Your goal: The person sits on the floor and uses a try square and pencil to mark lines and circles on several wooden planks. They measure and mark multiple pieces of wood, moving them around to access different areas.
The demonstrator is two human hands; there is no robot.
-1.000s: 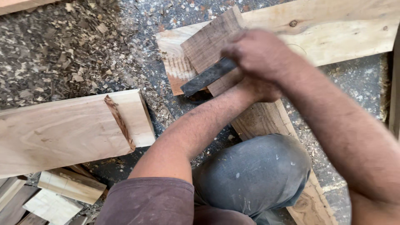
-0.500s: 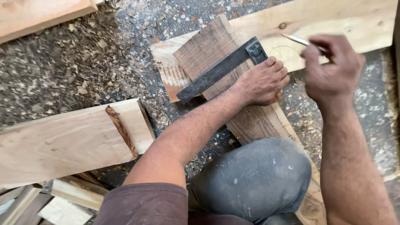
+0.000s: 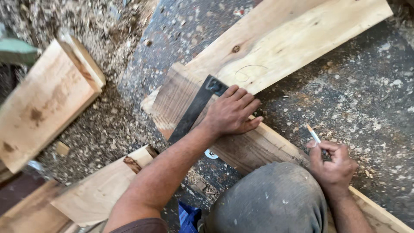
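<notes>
My left hand (image 3: 233,113) lies flat, fingers spread, on a brown plank (image 3: 241,146) and presses on a black metal try square (image 3: 194,111) laid across a smaller dark wood piece (image 3: 174,97). My right hand (image 3: 332,166) rests by my knee (image 3: 271,198) and pinches a short white pencil (image 3: 313,134), tip pointing up and away from the wood. A pale long plank (image 3: 293,41) with a knot and a faint pencil loop runs under the square's far end.
Sawdust and wood shavings (image 3: 103,125) cover the dark floor (image 3: 358,95). A thick pale board (image 3: 43,103) lies at the left, another board with a split end (image 3: 103,190) near my left arm. A small round metal piece (image 3: 211,153) shows beside the plank.
My right hand with the pencil has drawn back from above the pale plank to beside my knee. My left hand stays on the square. The view has swung, so the boards appear rotated.
</notes>
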